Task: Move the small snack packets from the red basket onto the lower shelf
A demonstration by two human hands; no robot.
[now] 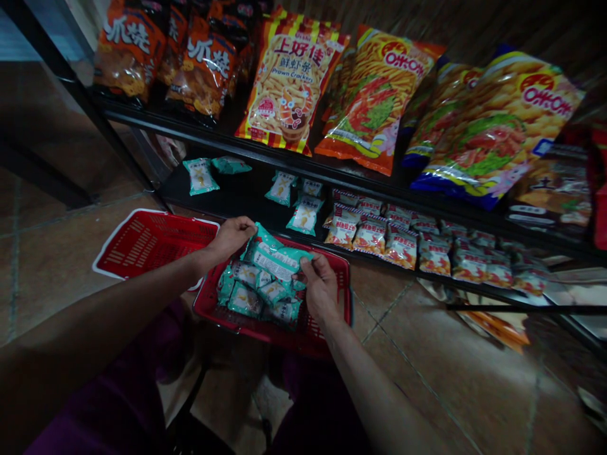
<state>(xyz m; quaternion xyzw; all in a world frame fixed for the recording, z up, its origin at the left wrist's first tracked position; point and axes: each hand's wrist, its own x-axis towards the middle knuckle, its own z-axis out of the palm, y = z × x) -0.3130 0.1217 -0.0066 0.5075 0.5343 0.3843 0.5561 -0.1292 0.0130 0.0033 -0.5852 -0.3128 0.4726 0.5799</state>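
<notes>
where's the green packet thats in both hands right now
In the head view, just left of centre, the green packet is held between the left hand and right hand, over the red basket of smaller packets.

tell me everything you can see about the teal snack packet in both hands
The teal snack packet looks like glossy, crinkled plastic film, printed with a pale panel of small lettering too blurred to read. It looks filled, and no tear shows. It slants down toward the right, printed panel up, over the red shopping basket and the similar teal packets in it. The left hand pinches its upper left corner; the right hand grips its right end, hiding part of that edge.
</notes>
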